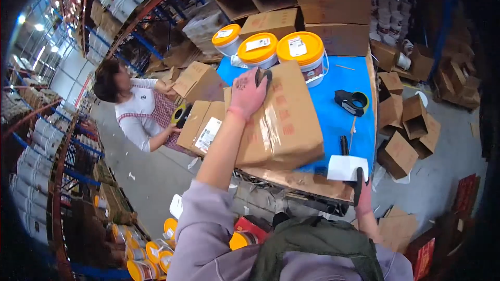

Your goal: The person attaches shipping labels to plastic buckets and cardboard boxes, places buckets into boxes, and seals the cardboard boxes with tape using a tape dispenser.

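Observation:
My left hand [250, 92], in a pink glove with dark fingertips, rests on top of a taped cardboard box [294, 109] with its fingers stretched out. The box lies tilted at the near edge of the blue tabletop [341, 80]. Near the table's front right corner, my right hand [361, 190] pinches a white paper label [344, 168]. Just behind the label lies a black-handled tool [344, 144], partly hidden. A tape dispenser [351, 102] sits on the right of the table.
Several white buckets with orange lids [300, 47] stand behind the box. A co-worker [140, 104] at the left holds a tape dispenser [181, 115] beside a labelled carton [203, 127]. Stacked cartons [332, 0] rise at the back; loose boxes [398, 153] litter the floor at right.

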Tool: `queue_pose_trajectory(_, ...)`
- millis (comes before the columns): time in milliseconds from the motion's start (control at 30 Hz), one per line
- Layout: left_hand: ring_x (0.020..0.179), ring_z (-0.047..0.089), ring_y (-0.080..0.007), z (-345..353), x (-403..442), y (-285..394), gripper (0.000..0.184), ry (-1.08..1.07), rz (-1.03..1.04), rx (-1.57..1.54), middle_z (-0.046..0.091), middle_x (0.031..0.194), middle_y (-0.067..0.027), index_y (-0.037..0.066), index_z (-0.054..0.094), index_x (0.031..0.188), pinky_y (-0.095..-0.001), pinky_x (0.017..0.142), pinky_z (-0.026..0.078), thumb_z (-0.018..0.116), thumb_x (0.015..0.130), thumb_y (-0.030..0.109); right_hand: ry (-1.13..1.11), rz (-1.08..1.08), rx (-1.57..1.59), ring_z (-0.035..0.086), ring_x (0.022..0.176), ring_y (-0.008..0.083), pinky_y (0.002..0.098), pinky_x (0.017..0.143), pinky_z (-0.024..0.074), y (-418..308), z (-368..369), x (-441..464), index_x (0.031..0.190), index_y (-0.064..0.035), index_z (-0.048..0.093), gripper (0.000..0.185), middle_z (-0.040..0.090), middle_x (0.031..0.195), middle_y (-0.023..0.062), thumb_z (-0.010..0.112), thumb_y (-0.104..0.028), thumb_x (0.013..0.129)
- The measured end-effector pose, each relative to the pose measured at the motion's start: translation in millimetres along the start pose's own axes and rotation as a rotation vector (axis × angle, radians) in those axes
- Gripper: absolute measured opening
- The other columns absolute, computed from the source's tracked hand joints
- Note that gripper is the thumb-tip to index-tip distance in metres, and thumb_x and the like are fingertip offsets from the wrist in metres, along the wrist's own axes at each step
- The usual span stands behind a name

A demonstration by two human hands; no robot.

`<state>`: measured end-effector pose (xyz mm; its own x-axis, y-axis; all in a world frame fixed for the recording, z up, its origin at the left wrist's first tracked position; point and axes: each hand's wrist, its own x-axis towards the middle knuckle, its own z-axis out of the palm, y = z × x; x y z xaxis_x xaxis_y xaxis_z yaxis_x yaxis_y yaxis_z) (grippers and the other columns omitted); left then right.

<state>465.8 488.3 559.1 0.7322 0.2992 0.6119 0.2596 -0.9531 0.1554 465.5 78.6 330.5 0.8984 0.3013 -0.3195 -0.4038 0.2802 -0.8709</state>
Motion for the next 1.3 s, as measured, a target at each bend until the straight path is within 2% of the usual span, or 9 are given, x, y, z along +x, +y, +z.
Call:
queue_pose_trajectory(233,0.112,0.051,-0.0404,-125.4,-137.0,15.5,0.051,0.061,0.082,-0.299,0.058,0.117,-0.0205,-0.002,0.052,0.126,-0.0464,0.102,0.037,0.058,0.079,0.015,-0.172,-0.046,0.385,0.061,0.106,0.0249,0.0379,0.092,0.0496,0.1,52.4,119.1,0.133,-0.0008,0.049,0.052,0.059,0.123,0.0132,0.056,-0.039,0.097)
queue_pose_trajectory(300,0.115,0.051,-0.0404,-150.6,-173.2,23.3,0.045,0.095,0.009,-0.292,0.058,0.117,-0.0208,-0.003,0.053,0.124,-0.0468,0.104,0.035,0.057,0.086,0.02,-0.335,-0.258,0.029,0.062,0.104,0.0251,0.0372,0.091,0.0499,27.1,69.9,163.6,0.134,-0.0055,0.05,0.056,0.059,0.123,0.0143,0.053,-0.047,0.097)
queue_pose_trajectory(500,0.118,0.048,-0.0235,-153.0,-250.4,-1.6,0.053,0.527,-0.493,-0.298,0.048,0.131,-0.0115,0.003,0.046,0.132,-0.0373,0.103,0.035,0.05,0.097,0.043,-0.838,0.721,0.672,0.054,0.119,0.0257,0.0368,0.104,0.041,88.0,152.1,210.1,0.141,-0.007,0.044,0.058,0.053,0.137,0.0091,0.051,-0.045,0.097)
queue_pose_trajectory(633,0.116,0.046,-0.0205,-153.6,-277.3,-38.4,0.052,0.495,-0.74,-0.493,0.049,0.127,-0.0091,0.0,0.049,0.128,-0.0344,0.103,0.033,0.038,0.102,0.043,-0.805,-0.034,-0.16,0.056,0.116,0.0211,0.0362,0.098,0.0466,83.3,158.3,125.8,0.138,-0.0096,0.049,0.044,0.059,0.129,0.0053,0.042,-0.034,0.102)
queue_pose_trajectory(700,0.117,0.045,-0.0183,-160.5,-258.5,-38.1,0.046,0.361,-0.83,-0.682,0.051,0.125,-0.0078,0.0,0.053,0.124,-0.0326,0.104,0.033,0.039,0.103,0.039,-1.122,0.766,0.697,0.058,0.111,0.0185,0.0353,0.097,0.0474,83.0,139.3,114.9,0.136,-0.0119,0.051,0.042,0.06,0.126,0.0033,0.04,-0.033,0.102)
queue_pose_trajectory(933,0.094,0.058,-0.0104,-130.7,-170.1,-64.0,0.026,0.144,-0.899,-1.001,0.062,0.102,-0.0002,0.006,0.06,0.116,-0.0234,0.082,0.046,0.052,0.1,0.024,-0.56,0.415,0.633,0.048,0.128,0.0278,0.0452,0.107,0.04,20.3,82.2,-13.6,0.145,-0.0119,0.04,0.052,0.048,0.142,0.0077,0.041,-0.039,0.101)
queue_pose_trajectory(1067,0.093,0.06,-0.0108,-105.0,-108.3,-63.9,0.024,-0.088,-0.424,-1.17,0.063,0.103,-0.0026,0.006,0.058,0.114,-0.0247,0.085,0.048,0.05,0.1,0.024,-0.372,-0.121,0.572,0.042,0.134,0.027,0.043,0.112,0.033,5.2,53.3,-40.7,0.149,-0.0121,0.033,0.056,0.04,0.15,0.0056,0.038,-0.041,0.101)
queue_pose_trajectory(1267,0.083,0.05,-0.0089,-114.7,-29.1,-74.9,0.027,0.054,-0.111,-1.593,0.057,0.091,0.0009,0.008,0.058,0.104,-0.0242,0.078,0.04,0.043,0.101,0.03,-0.616,-0.477,0.366,0.044,0.13,0.0273,0.0451,0.11,0.0342,-108.3,106.1,-95.9,0.141,-0.01,0.043,0.055,0.046,0.142,0.0081,0.041,-0.045,0.098)
queue_pose_trajectory(1300,0.089,0.057,-0.012,-91.4,-22.5,-111.2,0.024,-0.06,-0.16,-1.614,0.057,0.088,-0.0037,0.01,0.054,0.101,-0.0265,0.08,0.048,0.043,0.102,0.032,-0.098,-0.215,0.67,0.044,0.13,0.028,0.0454,0.111,0.0339,-125.0,98.3,-88.4,0.144,-0.0088,0.04,0.056,0.045,0.144,0.0103,0.038,-0.044,0.1)
